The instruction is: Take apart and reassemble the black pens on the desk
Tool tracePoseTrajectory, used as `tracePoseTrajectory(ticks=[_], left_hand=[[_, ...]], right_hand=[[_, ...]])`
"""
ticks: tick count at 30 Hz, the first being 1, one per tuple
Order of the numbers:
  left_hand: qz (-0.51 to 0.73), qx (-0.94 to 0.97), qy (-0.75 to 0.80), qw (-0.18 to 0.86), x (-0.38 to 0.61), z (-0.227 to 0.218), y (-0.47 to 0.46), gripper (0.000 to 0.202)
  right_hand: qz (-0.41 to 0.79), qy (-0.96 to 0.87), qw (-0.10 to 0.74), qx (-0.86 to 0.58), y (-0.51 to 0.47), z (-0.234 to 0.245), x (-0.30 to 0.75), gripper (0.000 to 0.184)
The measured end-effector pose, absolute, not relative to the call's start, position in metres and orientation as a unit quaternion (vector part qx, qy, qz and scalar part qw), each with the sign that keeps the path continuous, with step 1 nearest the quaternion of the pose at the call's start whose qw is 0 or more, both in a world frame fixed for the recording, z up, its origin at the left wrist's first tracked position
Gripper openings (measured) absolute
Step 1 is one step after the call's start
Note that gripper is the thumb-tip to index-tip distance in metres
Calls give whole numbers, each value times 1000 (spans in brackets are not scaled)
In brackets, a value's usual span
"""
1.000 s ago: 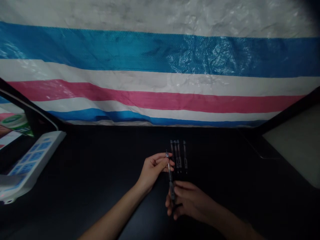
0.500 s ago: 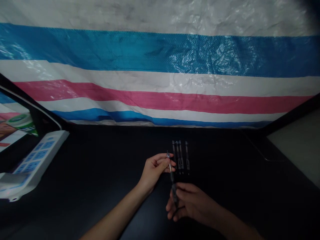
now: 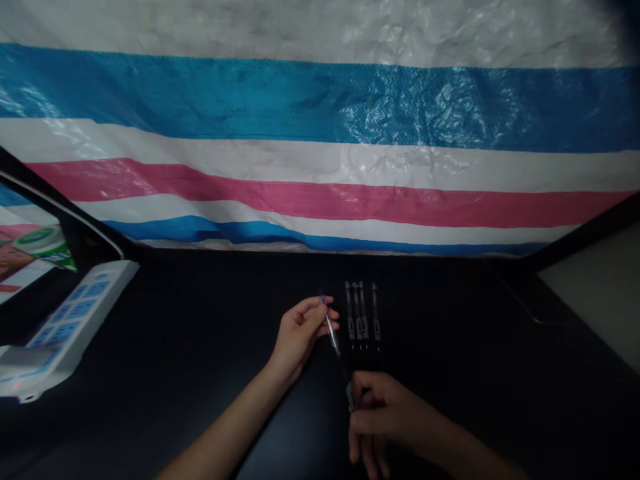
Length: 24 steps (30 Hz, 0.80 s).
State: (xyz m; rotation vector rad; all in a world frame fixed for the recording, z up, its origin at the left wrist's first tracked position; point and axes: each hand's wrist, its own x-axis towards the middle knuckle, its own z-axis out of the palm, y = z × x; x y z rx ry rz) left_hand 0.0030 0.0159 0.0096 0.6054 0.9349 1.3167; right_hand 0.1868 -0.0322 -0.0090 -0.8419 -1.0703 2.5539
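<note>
My left hand [image 3: 300,331] is closed, with thumb and fingers pinching the upper end of a slim pen [image 3: 332,333] that has a clear, shiny barrel. The pen slants down to the right, toward my right hand [image 3: 383,413]. There, thumb and index finger close around its dark lower end, while the other fingers hang loosely below. Dim light hides the exact tip. Just beyond my hands, several similar pens [image 3: 359,317] lie side by side on the black table, points toward me, one set slightly apart on the right.
A white power strip [image 3: 107,293] lies along the left side of the table [image 3: 210,293]. Behind it is a green and white container [image 3: 45,243]. A striped plastic sheet [image 3: 320,160] hangs across the back, and a dark frame bar [image 3: 590,230] slopes at the right.
My left hand has shifted slightly left with the pen's upper end, and the pen slants more. My right hand has moved a little right, its grip on the lower end altered.
</note>
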Motion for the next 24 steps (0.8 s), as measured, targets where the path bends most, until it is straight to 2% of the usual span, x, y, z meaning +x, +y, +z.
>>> tracePoseTrajectory(ticks=[6,15,20,24], left_hand=[[619,238,414,624,-6,12,21,36],[603,249,417,633,1,9,17,34],[570,307,433,627,15,13,3,31],[559,332,432,625,21,12,-4,31]], right_hand=[[875,-378,120,-277,-32,-8,186,39],[870,-378,117,-293,-31,-6,185,35],[844,-374,152,-354,-30,-6,185,32],[835,-369,172,-370,-31,-7,184,39]])
